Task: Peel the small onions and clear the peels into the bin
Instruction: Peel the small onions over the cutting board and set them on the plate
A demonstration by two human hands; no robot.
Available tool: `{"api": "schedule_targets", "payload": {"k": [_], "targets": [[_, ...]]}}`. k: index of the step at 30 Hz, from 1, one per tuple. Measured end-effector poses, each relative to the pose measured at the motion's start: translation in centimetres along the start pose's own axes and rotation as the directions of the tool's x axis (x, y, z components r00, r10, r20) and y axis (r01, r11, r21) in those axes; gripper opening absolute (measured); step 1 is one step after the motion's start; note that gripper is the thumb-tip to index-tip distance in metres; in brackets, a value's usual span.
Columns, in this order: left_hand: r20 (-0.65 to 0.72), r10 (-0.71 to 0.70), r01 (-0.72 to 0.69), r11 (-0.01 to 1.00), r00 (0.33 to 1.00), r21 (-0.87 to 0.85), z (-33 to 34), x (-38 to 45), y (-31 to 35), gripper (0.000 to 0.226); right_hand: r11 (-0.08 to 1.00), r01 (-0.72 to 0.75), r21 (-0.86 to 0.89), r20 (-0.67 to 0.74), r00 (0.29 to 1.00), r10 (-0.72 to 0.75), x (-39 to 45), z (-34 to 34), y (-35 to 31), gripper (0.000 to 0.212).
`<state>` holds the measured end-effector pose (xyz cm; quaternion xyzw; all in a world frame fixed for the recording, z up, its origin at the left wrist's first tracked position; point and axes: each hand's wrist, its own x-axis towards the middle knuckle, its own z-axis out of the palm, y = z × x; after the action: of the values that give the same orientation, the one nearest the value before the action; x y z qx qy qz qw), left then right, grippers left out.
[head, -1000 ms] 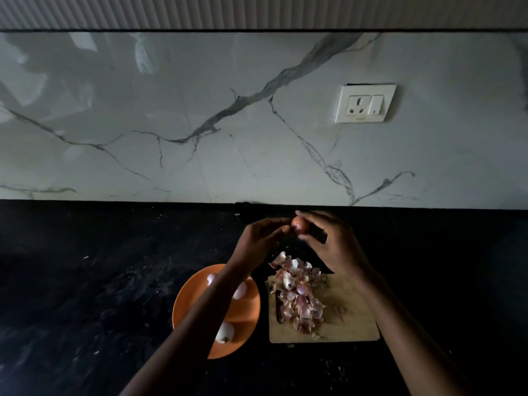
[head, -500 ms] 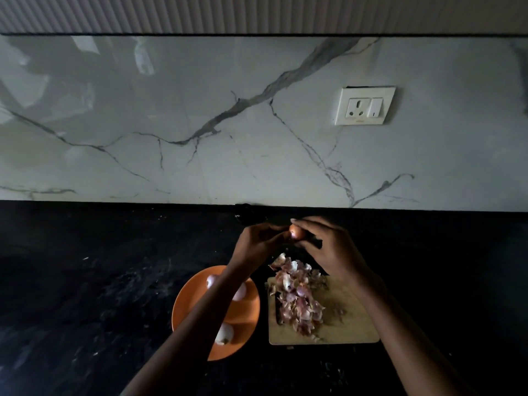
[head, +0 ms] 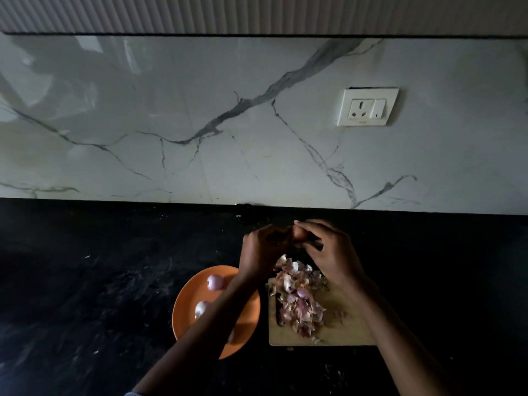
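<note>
Both hands meet above the far end of a wooden cutting board point(head: 343, 335). A small reddish onion point(head: 298, 234) is pinched between the fingertips of my left hand point(head: 261, 252) and my right hand point(head: 331, 252); most of it is hidden by the fingers. Something dark shows under my right fingers, too dim to identify. A heap of pink and white onion peels point(head: 300, 298) lies on the board below the hands. Left of the board an orange plate point(head: 185, 310) holds peeled onions point(head: 214, 281), partly covered by my left forearm.
The black stone counter point(head: 100, 281) stretches to both sides and runs back to a white marble backsplash point(head: 200, 124) with a wall socket point(head: 367, 107). Loose peel scraps point(head: 333, 372) lie on the counter in front of the board. No bin is in view.
My hands have closed tighter around the onion, so less of it shows now. The view has shifted slightly downward. The plate, board and peels have not moved.
</note>
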<state>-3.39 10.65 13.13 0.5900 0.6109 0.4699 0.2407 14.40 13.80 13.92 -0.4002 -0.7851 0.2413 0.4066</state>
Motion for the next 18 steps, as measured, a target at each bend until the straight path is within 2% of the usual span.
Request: {"api": "schedule_targets", "payload": {"k": [3,8,14,16,18], "targets": [[-0.023,0.006,-0.005,0.999,1.0,0.046,0.1,-0.1,0.2,0.012,1.0,-0.001,0.004,-0.006,1.0,0.001,-0.1,0.0,0.3,0.05],[-0.02,-0.118,0.117,0.992,0.993,-0.04,0.4,-0.2,0.6,0.013,0.999,-0.011,0.046,-0.03,0.999,0.013,-0.4,0.0,0.4,0.05],[-0.033,-0.122,0.118,0.988,0.992,-0.098,0.4,-0.3,0.8,0.014,0.998,0.026,0.05,-0.049,0.999,-0.023,-0.3,0.0,0.4,0.049],[-0.04,-0.135,0.128,0.98,0.99,-0.152,0.5,-0.3,1.0,0.011,0.999,0.034,0.038,-0.077,0.997,-0.031,-0.1,-0.1,0.2,0.048],[-0.02,-0.209,0.193,0.932,0.978,-0.306,0.9,-0.3,1.1,0.011,0.998,0.035,0.046,-0.111,0.993,-0.029,-0.1,-0.2,-0.1,0.047]]}}
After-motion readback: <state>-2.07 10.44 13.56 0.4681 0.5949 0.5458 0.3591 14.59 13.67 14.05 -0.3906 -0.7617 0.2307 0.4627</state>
